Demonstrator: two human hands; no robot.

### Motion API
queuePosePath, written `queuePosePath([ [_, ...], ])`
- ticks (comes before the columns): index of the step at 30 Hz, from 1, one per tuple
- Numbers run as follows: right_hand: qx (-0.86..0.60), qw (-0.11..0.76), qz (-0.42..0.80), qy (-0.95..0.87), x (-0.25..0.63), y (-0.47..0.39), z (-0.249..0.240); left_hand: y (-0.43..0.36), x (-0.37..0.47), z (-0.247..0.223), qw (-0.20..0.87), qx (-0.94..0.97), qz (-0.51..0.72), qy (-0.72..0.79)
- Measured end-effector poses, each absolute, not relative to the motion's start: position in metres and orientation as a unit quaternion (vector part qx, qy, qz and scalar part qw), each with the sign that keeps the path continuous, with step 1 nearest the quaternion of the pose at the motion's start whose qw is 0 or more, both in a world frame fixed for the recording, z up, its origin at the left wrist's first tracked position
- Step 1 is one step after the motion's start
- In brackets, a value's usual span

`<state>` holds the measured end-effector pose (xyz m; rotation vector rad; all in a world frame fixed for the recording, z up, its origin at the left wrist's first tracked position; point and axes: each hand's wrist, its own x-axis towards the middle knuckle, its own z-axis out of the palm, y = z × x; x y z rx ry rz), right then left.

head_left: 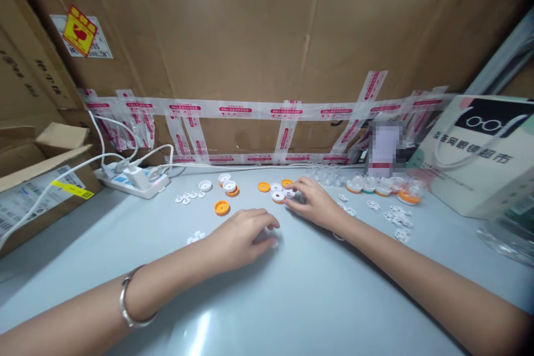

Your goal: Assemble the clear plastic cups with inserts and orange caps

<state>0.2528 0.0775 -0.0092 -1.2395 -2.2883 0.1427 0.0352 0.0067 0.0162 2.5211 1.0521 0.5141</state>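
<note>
Discs [274,198] lie on the table [334,300] at your 12 o'clock, by your right hand [307,201] and beyond your left hand [246,232], with a carton [258,39] behind them, a row of pieces [382,190] at 1, a bag [471,178] at 2, a power strip [144,191] at 11 and, just left of that, a box [54,208] at 10.

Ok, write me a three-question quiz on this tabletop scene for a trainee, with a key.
1. True or false: a silver bangle circles the arm of the left hand.
2. On which side of the picture is the power strip? A, right; B, middle; C, left.
3. Fill the gap: the right hand is at a group of white and ____ round parts.

Key: 1, true; 2, C; 3, orange.
</note>
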Motion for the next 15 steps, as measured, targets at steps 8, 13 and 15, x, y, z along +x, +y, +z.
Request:
queuePosePath([
  [8, -0.489, 0.237, 0.074, -0.836, 0.235, 0.087, -0.011, -0.011, 0.004, 0.009, 0.199, 0.86, 0.243, 0.403],
  [13, -0.497, 0.248, 0.081, -0.828, 0.233, 0.087, -0.006, -0.015, 0.002, 0.011, 0.188, 0.865, 0.265, 0.382],
  [15, -0.497, 0.273, 0.107, -0.816, 0.234, 0.08, 0.004, -0.015, 0.002, 0.012, 0.178, 0.866, 0.271, 0.38],
])
